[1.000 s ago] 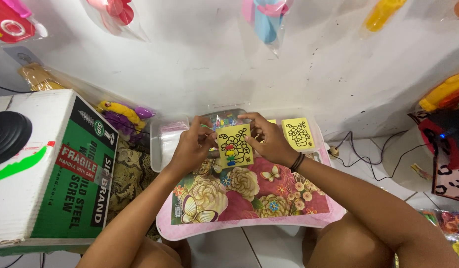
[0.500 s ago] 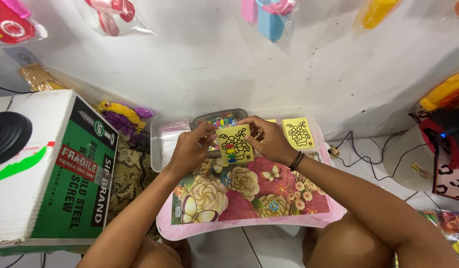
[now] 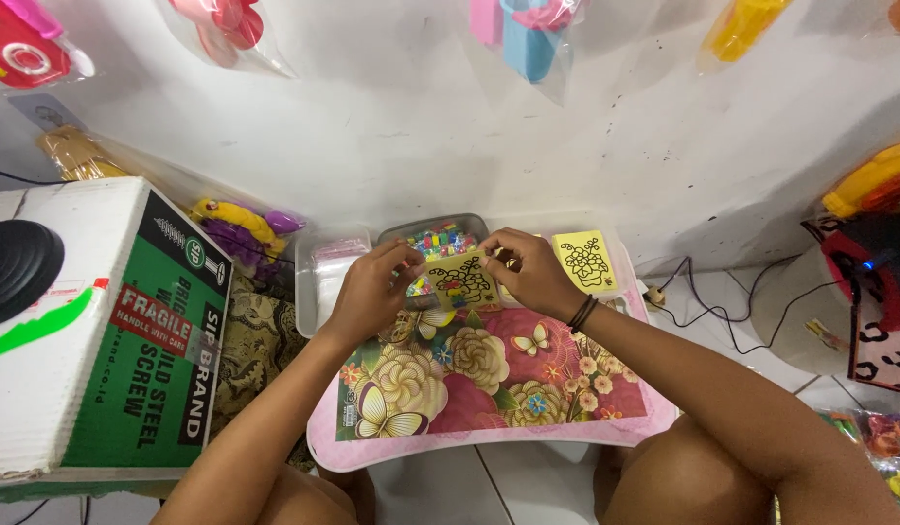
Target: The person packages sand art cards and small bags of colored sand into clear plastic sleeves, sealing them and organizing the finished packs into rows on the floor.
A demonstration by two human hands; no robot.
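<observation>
You held the yellow card [image 3: 461, 280] in both hands, left hand [image 3: 370, 292] and right hand [image 3: 529, 272] pinching its edges, just above the floral tray [image 3: 489, 389]; placing beads seemed next, needing one hand freed.

Glossy floral tray [image 3: 489, 389], matt yellow paper card [image 3: 461, 279], corrugated cardboard box [image 3: 100, 340]

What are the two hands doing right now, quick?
Left hand: closed, pinching the left edge of the yellow card.
Right hand: closed, gripping the same card's right side.
</observation>
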